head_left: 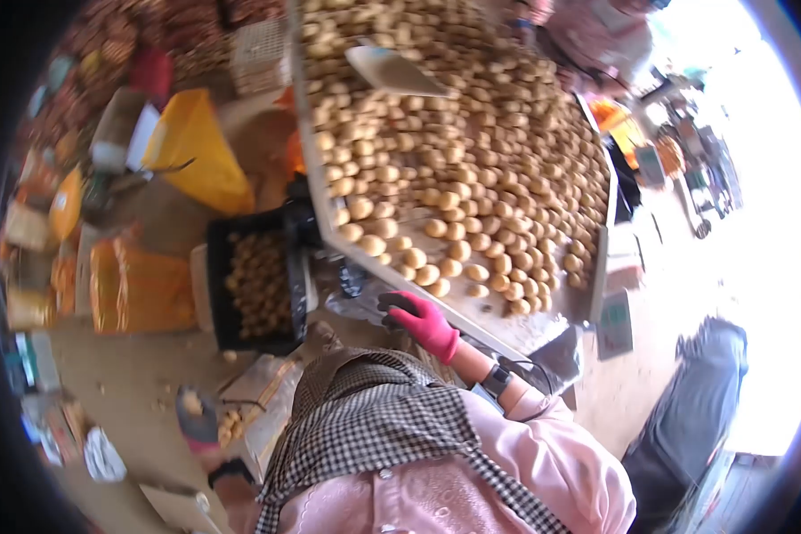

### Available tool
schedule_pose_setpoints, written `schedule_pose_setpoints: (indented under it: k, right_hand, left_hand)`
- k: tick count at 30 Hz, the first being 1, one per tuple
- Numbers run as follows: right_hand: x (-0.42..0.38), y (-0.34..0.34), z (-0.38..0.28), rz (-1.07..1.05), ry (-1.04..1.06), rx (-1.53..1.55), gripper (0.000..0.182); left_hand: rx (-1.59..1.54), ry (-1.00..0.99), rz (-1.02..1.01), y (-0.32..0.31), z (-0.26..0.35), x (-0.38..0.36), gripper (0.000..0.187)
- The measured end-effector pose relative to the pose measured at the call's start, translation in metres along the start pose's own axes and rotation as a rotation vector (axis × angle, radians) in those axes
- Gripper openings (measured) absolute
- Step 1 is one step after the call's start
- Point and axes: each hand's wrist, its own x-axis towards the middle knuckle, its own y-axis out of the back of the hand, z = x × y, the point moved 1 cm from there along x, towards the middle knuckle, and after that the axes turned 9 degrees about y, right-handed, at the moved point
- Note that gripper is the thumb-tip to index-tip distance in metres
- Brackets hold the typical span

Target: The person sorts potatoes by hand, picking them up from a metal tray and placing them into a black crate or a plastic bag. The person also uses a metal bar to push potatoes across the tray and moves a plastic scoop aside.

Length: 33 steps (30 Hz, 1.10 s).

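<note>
Left hand (196,420): low beside bags (267,400), blurred; pale lump (191,404) against glove, grip unclear. Right hand (421,325): near table (315,169) edge, fingers partly curled, contents not discernible. Potatoes (454,249): spread over table, top cut off; more, blurred, in black crate (212,294).

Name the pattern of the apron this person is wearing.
Small dark-and-white checks on the apron, showing best in the head view.
</note>
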Motion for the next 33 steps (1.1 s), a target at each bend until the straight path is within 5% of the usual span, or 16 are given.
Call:
schedule_pose_setpoints:
  k: [1,2,4,6,8,10,12,13,14,15,19,25,28,31,32,33]
  right_hand:
    - [-0.01,0.012,-0.004,0.07,0.036,-0.001,0.035]
    - [-0.02,0.024,-0.007,0.135,0.071,0.0,0.033]
    - [-0.043,0.052,-0.011,0.239,0.091,-0.045,0.033]
    - [-0.074,0.08,-0.007,0.334,0.096,-0.087,0.034]
    - [-0.104,0.12,0.007,0.685,0.18,-0.155,0.033]
    - [-0.143,0.172,0.027,1.004,0.156,-0.546,0.036]
    - [-0.176,0.216,0.043,1.229,0.063,-0.476,0.04]
    - [-0.186,0.234,0.051,1.272,0.028,-0.429,0.042]
    - [-0.195,0.252,0.062,1.313,-0.007,-0.381,0.043]
    - [-0.203,0.279,0.092,1.274,0.031,-0.47,0.047]
    - [-0.183,0.307,0.079,1.271,0.149,-0.453,0.051]
    - [-0.129,0.334,0.048,1.174,0.169,-0.845,0.061]
    - [-0.124,0.344,0.047,1.09,0.128,-0.913,0.06]
    - [-0.131,0.343,0.025,1.058,0.173,-0.811,0.051]
    - [-0.135,0.338,0.015,0.976,0.297,-0.445,0.047]
    - [-0.136,0.334,0.004,0.869,0.405,-0.08,0.042]
  left_hand:
    - [0.431,-0.134,0.16,0.02,-0.04,-0.01,0.037]
    - [0.665,-0.089,0.08,0.045,-0.109,-0.02,0.042]
    - [0.062,0.887,-0.383,0.05,-0.156,-0.032,0.047]
    - [0.112,0.803,-0.33,0.029,-0.156,-0.018,0.047]
    - [0.142,0.676,-0.142,0.002,-0.153,-0.001,0.047]
    - [0.161,0.551,0.058,-0.019,-0.151,0.011,0.047]
    - [0.177,0.426,0.27,-0.035,-0.134,0.016,0.046]
    - [0.183,0.41,0.265,-0.062,-0.102,-0.001,0.046]
    - [0.133,0.15,0.151,-0.097,-0.024,0.015,0.043]
    - [-0.275,0.212,-0.015,-0.137,0.048,0.011,0.04]
    - [-0.363,0.057,-0.779,-0.265,0.261,-0.047,0.032]
    - [-0.26,0.106,-1.559,-0.404,0.356,-0.163,0.036]
    - [-0.24,0.311,-1.695,-0.447,0.368,-0.198,0.041]
    - [-0.397,0.558,-1.649,-0.482,0.384,-0.216,0.055]
    - [-0.399,0.555,-1.646,-0.488,0.394,-0.215,0.055]
    - [-0.64,0.757,-1.648,-0.487,0.411,-0.213,0.057]
